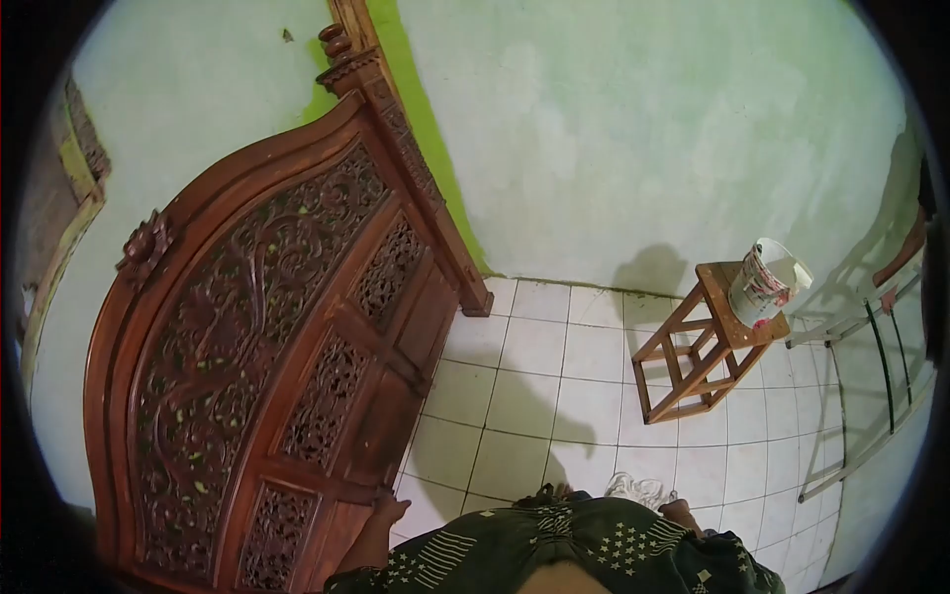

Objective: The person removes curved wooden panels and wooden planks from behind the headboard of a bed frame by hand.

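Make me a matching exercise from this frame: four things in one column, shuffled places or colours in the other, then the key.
Things
1. Carved wooden panel
2. Stool
3. Bucket
4. White bundle

Places or colours
A. Standing on the floor, bearing another thing on its seat
B. Low in the view, close beside the right hand
C. Reddish brown, filling much of the left side
D. White with a printed pattern, raised off the floor

Pairs: 1-C, 2-A, 3-D, 4-B

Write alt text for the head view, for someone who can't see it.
A carved headboard fills the left, with the wearer's left hand by its edge and right hand near a white bundle. A bucket stands on a stool; another person's arm shows at right.
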A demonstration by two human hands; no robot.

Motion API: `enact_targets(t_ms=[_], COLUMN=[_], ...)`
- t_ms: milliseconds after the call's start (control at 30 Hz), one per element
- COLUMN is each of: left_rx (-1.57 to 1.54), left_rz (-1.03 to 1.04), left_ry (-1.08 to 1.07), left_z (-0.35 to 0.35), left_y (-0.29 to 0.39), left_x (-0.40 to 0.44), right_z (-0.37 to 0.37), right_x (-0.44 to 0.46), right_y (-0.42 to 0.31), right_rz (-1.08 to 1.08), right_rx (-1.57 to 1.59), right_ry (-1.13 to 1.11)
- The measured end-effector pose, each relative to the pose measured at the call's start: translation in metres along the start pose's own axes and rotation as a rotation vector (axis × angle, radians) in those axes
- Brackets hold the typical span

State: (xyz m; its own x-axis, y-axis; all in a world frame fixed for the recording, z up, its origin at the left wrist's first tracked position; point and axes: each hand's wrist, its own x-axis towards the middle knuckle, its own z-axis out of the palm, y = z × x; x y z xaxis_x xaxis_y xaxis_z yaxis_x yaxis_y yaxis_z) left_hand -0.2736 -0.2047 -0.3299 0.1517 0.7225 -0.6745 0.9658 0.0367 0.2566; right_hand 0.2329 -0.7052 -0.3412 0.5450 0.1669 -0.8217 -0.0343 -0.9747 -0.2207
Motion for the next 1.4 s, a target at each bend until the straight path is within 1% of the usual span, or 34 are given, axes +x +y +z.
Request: enact_targets(t_ms=[67,133,200,233,267,300,333,400,433,467,533,567,600,633,667,733,767,833,867,900,933,967,1000,1033,1067,1100,1133,1167,1200,1233,1267,1300,1333,1400], left_rx=[-0.048,-0.120,-0.236,-0.218,-0.229,-0.178,-0.166,-0.151,-0.148,-0.147,-0.152,-0.139,-0.155,-0.159,-0.162,-0.165,-0.151,-0.176,-0.203,-0.231,-0.256,-0.233,-0.208,-0.183,-0.178,-0.172,-0.168,-0.258,-0.348,-0.301,-0.251,-0.293,-0.336,-0.248], left_rz=[0.073,0.145,0.128,0.213,0.245,0.230,0.257,0.288,0.292,0.288,0.261,0.240,0.204,0.193,0.183,0.166,0.169,0.215,0.267,0.316,0.365,0.389,0.413,0.435,0.496,0.554,0.609,0.641,0.672,0.812,0.951,1.010,1.068,1.132], left_ry=[0.020,0.052,-0.070,-0.025,-0.067,-0.133,-0.166,-0.212,-0.224,-0.226,-0.211,-0.172,-0.190,-0.170,-0.153,-0.117,-0.063,0.009,0.039,0.066,0.089,0.088,0.087,0.087,0.114,0.142,0.168,0.225,0.284,0.384,0.483,0.576,0.674,1.014], left_z=[-0.009,-0.004,-0.037,-0.021,-0.015,-0.028,-0.028,-0.023,-0.023,-0.025,-0.030,-0.037,-0.054,-0.065,-0.074,-0.088,-0.107,-0.131,-0.134,-0.127,-0.129,-0.156,-0.182,-0.212,-0.236,-0.258,-0.280,-0.307,-0.337,-0.371,-0.403,-0.432,-0.459,-0.512], left_y=[0.043,0.092,0.195,0.202,0.218,0.253,0.272,0.289,0.293,0.297,0.300,0.302,0.312,0.318,0.322,0.321,0.335,0.348,0.347,0.338,0.336,0.363,0.389,0.418,0.436,0.451,0.466,0.491,0.518,0.544,0.570,0.594,0.618,0.658], left_x=[0.042,0.068,0.007,0.024,0.026,0.001,0.000,0.007,0.012,0.018,0.027,0.031,0.026,0.028,0.032,0.053,0.048,0.063,0.089,0.122,0.144,0.135,0.126,0.119,0.128,0.137,0.144,0.139,0.128,0.122,0.116,0.109,0.103,0.100], right_z=[-0.006,-0.016,-0.034,-0.045,-0.058,-0.072,-0.088,-0.116,-0.126,-0.135,-0.149,-0.166,-0.183,-0.196,-0.212,-0.202,-0.194,-0.171,-0.159,-0.149,-0.146,-0.136,-0.093,-0.102,-0.112,-0.127,-0.141,-0.160,-0.171,-0.178,-0.176,-0.175,-0.172,-0.159], right_x=[0.011,0.032,0.059,0.072,0.085,0.099,0.115,0.158,0.190,0.253,0.385,0.374,0.361,0.316,0.244,0.232,0.214,0.217,0.224,0.227,0.249,0.300,0.381,0.381,0.377,0.358,0.344,0.309,0.285,0.269,0.279,0.290,0.300,0.347], right_y=[-0.023,-0.044,-0.070,-0.083,-0.098,-0.112,-0.127,-0.151,-0.159,-0.160,-0.173,-0.225,-0.280,-0.330,-0.393,-0.442,-0.464,-0.488,-0.498,-0.499,-0.491,-0.472,-0.452,-0.448,-0.446,-0.457,-0.470,-0.496,-0.515,-0.530,-0.534,-0.537,-0.551,-0.571], right_rz=[-0.019,-0.051,-0.087,-0.104,-0.117,-0.134,-0.149,-0.186,-0.212,-0.235,-0.271,-0.285,-0.298,-0.230,-0.139,-0.333,-0.371,-0.374,-0.341,-0.308,-0.701,-1.130,-1.042,-1.047,-1.053,-0.883,-0.647,-0.457,-0.379,-0.367,-0.436,-0.505,-0.606,-0.804], right_rx=[-0.027,-0.084,-0.150,-0.176,-0.205,-0.235,-0.257,-0.302,-0.309,-0.282,-0.015,-0.085,-0.155,0.113,0.376,0.373,0.356,0.304,0.218,0.127,-0.432,-0.917,-1.134,-1.141,-1.147,-0.953,-0.634,-0.320,-0.144,-0.072,-0.137,-0.200,-0.370,-0.722], right_ry=[0.000,-0.010,-0.019,-0.026,-0.033,-0.035,-0.034,-0.020,-0.010,0.030,0.144,0.161,0.179,0.067,-0.022,-0.050,-0.077,-0.221,-0.345,-0.282,-0.290,-0.091,-0.035,-0.019,-0.004,-0.082,-0.161,-0.204,-0.209,-0.208,-0.209,-0.206,-0.202,-0.187])
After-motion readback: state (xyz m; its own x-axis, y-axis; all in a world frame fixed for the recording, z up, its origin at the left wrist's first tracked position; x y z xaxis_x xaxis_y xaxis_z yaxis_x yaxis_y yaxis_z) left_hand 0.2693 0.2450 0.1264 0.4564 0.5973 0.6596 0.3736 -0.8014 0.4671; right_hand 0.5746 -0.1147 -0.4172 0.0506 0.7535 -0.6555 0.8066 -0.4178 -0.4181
